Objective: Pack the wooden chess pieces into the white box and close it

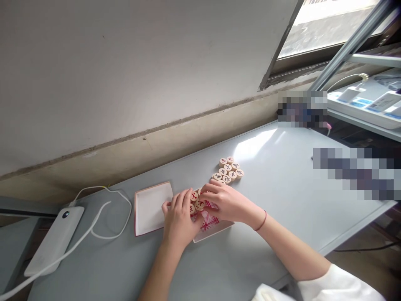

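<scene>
Several round wooden xiangqi pieces [199, 204] with red characters lie between my two hands at the box. My left hand [180, 217] curls around them from the left, fingers and thumb bent. From the right, my right hand [224, 200] reaches over with curved fingers closed at the same pieces; its fingertips are partly hidden. Beneath is an open shallow box [216, 234] with a red-lined sheet [209, 220] inside. Just beyond my right hand, more xiangqi pieces [228, 167] stand grouped on the table, those in view showing black or red characters.
Left of the box, an empty white lid [153, 209] lies inner side up. A white power bank [56, 240] with a white cable [102, 215] rests on the grey table [282, 175] farther left. A wall [140, 83] borders the far edge; a metal shelf [369, 100] stands right.
</scene>
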A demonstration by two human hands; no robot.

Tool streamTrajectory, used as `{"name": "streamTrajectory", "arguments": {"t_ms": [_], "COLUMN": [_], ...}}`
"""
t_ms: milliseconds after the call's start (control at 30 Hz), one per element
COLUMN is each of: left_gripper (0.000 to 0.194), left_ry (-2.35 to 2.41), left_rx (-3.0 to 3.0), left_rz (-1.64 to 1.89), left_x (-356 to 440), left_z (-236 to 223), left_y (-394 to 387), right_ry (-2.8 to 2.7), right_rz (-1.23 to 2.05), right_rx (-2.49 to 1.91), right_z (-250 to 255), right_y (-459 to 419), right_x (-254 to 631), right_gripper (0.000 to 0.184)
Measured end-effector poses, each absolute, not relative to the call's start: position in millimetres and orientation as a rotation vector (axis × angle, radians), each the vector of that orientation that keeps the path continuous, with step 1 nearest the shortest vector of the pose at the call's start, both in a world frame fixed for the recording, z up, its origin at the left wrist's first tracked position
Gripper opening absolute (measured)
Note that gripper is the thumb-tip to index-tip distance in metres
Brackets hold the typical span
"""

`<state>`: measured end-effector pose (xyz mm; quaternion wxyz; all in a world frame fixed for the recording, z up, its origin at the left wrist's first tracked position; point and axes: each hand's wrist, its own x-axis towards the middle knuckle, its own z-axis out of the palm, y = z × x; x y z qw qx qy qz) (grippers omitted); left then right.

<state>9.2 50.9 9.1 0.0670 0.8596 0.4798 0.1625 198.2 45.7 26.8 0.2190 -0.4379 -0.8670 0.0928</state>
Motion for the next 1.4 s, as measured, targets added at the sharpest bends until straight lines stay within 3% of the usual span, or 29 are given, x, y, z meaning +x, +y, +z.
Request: {"name": "streamTrajectory", "arguments": {"t_ms": [433, 633, 900, 1100, 1300, 1400], "left_gripper": [0.057, 0.055, 0.042, 0.033, 0.025, 0.024], "left_ry": [1.429, 1.461, 1.311, 1.27, 0.893, 0.647], "left_rx": [2.571, 2.598, 2.704, 2.714, 2.355, 2.077], "left_rz": [0.515, 0.562, 0.529, 0.589, 1.041, 0.927], "left_x": [9, 11, 13, 14, 21, 15], "left_z": [9, 8, 21, 16, 79, 119], "left_y": [51, 50, 50, 51, 36, 4], "right_ry": [-2.494, -2.474, -2.157, -2.207, -2.241, -2.267], "right_rz": [0.134, 0.242, 0.158, 0.321, 0.391, 0.378], "right_rx": [-1.119, -1.136, -2.149, -2.312, -2.327, -2.296], "right_z": [16, 36, 57, 46, 48, 54], "right_y": [48, 47, 106, 132, 137, 138], "right_x": [190, 201, 265, 270, 265, 263], "right_gripper": [0.022, 0.015, 0.029, 0.028, 0.027, 0.028]}}
